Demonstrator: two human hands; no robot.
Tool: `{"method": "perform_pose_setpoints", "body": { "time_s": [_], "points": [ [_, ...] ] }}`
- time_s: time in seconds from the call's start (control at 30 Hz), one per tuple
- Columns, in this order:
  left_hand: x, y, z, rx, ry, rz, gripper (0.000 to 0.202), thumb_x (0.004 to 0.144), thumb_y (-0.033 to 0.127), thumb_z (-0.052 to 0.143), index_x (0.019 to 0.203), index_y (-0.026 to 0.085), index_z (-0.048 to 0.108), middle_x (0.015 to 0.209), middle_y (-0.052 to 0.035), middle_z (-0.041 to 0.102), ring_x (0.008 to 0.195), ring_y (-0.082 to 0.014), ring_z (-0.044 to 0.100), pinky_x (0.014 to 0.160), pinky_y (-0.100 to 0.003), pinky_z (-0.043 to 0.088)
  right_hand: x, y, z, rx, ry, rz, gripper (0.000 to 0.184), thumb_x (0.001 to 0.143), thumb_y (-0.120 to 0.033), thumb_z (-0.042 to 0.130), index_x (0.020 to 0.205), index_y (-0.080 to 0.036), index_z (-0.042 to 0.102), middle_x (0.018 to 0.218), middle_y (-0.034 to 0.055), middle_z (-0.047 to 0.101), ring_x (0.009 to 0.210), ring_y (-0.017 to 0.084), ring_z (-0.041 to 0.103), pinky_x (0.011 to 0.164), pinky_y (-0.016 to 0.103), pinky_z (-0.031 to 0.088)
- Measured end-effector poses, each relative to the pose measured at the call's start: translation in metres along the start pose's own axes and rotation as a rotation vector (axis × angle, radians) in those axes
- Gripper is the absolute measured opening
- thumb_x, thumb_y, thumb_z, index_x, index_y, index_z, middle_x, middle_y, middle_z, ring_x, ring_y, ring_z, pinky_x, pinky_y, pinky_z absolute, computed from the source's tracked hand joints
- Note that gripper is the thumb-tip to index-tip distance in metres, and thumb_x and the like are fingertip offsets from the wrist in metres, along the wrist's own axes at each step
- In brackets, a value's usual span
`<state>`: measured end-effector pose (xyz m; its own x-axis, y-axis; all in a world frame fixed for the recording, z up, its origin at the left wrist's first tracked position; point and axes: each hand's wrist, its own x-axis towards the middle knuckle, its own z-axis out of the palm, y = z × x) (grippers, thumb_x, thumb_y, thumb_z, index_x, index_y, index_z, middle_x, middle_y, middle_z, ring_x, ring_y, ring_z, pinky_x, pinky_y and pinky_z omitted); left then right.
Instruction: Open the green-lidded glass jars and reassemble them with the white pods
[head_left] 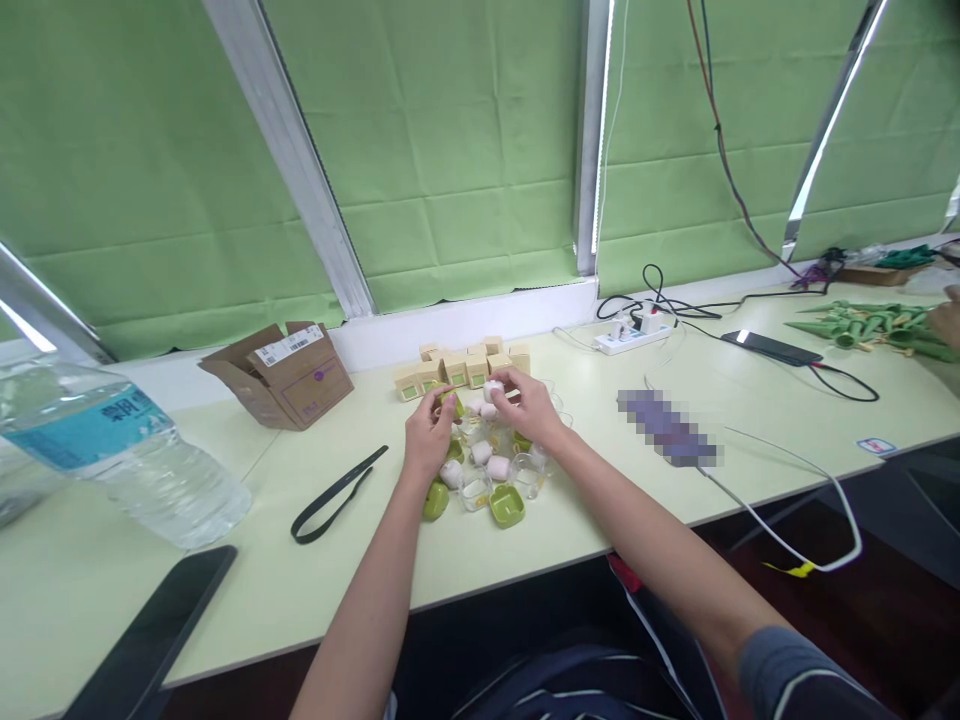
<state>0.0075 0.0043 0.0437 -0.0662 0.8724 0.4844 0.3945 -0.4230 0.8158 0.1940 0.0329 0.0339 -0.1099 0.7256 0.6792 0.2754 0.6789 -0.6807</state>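
Both my hands are raised over a small heap of parts in the middle of the pale table (315,590). My left hand (429,436) is closed, its fingertips pinching a small green piece (452,400). My right hand (527,405) is closed on a small white case (493,389), held just above the heap. Under the hands lie green cases (507,504), white pieces (498,467) and clear plastic shells (475,492). A row of small beige boxes (457,368) stands just behind the heap.
An open cardboard box (281,375) sits at back left, a black strap (337,493) beside it. A water bottle (112,455) lies near left, a dark phone (150,630) by the front edge. A power strip (632,335), another phone (771,347), cables and green cones (862,325) are at right.
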Motion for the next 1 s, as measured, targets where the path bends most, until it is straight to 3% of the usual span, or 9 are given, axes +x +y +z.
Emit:
{"method": "perform_pose_setpoints", "body": {
  "time_s": [0.23,0.43,0.77,1.0],
  "points": [
    [0.006,-0.009,-0.001,-0.053,0.08,-0.06,0.043,0.088,0.057,0.052,0.106,0.02,0.064,0.081,-0.0007,0.063,0.061,-0.0146,0.064,0.062,-0.026,0.049,0.003,0.01,0.0,-0.07,0.029,-0.056,0.028,0.091,-0.031,0.052,0.114,-0.022,0.065,0.114,0.0069,0.067,0.092,0.017,0.063,0.074,0.028,0.056],
    [0.005,-0.011,0.001,-0.082,0.122,-0.098,0.042,0.088,0.057,0.05,0.101,0.019,0.064,0.077,0.0004,0.06,0.056,-0.013,0.062,0.058,-0.025,0.048,0.007,0.023,-0.007,-0.139,0.084,0.024,0.035,0.089,-0.036,0.057,0.12,-0.02,0.06,0.111,0.0067,0.07,0.093,0.019,0.065,0.087,0.035,0.052],
    [0.004,-0.009,0.0,-0.089,0.096,-0.111,0.042,0.089,0.057,0.05,0.101,0.02,0.064,0.084,-0.0016,0.066,0.057,-0.0131,0.063,0.057,-0.025,0.048,0.005,0.029,-0.007,-0.369,-0.099,0.034,0.027,0.092,-0.028,0.057,0.116,-0.02,0.068,0.116,0.0079,0.071,0.102,0.022,0.064,0.097,0.039,0.046],
    [0.004,-0.013,-0.001,-0.092,0.09,-0.113,0.044,0.088,0.059,0.05,0.101,0.019,0.064,0.081,-0.0017,0.065,0.058,-0.014,0.063,0.057,-0.025,0.048,0.019,0.033,-0.002,-0.533,-0.265,0.074,0.03,0.092,-0.028,0.058,0.12,-0.022,0.065,0.119,0.0076,0.07,0.099,0.022,0.066,0.091,0.035,0.049]
  ]
}}
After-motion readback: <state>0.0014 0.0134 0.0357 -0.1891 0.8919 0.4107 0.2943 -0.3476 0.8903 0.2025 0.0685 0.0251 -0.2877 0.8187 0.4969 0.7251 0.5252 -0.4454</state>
